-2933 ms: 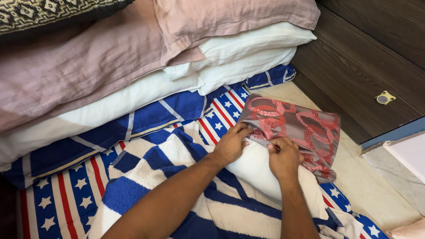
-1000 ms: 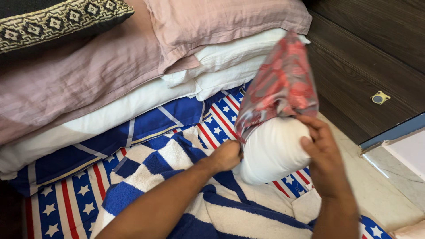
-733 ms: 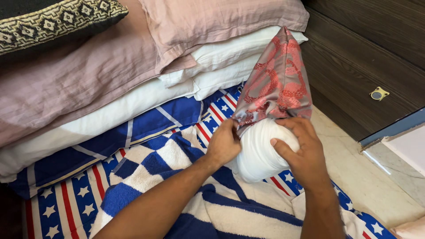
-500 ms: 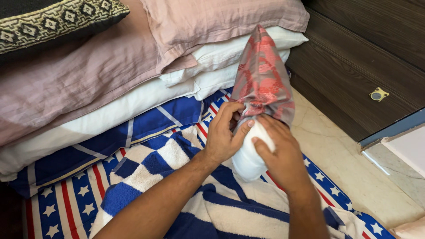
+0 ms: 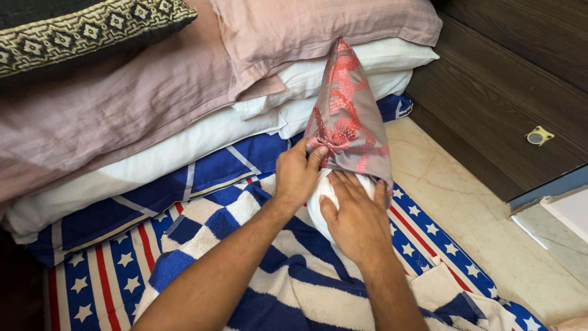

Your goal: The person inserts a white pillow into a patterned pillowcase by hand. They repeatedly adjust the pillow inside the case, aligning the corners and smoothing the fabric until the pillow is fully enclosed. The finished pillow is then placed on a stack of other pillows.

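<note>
A grey pillow cover with a red pattern (image 5: 347, 116) stands upright over the end of a white pillow (image 5: 317, 202). My left hand (image 5: 298, 173) pinches the cover's open edge at its lower left. My right hand (image 5: 357, 216) presses on the white pillow just under the cover's edge, fingers tucked inside the opening. Most of the pillow is hidden by my hands and the cover. Both rest on a blue and white checked towel (image 5: 257, 270).
A stack of pink (image 5: 135, 104) and white (image 5: 184, 147) pillows lies behind, with a dark patterned cushion (image 5: 79, 30) on top. A red, white and blue star sheet (image 5: 98, 282) covers the floor. Dark wooden furniture (image 5: 508, 79) stands at right, beside pale marble floor (image 5: 484, 233).
The cover lay flat beside the pillow earlier; it was lifted upright and drawn over the pillow's end. My hands have closed in on its opening, the right hand shifting left under the edge.
</note>
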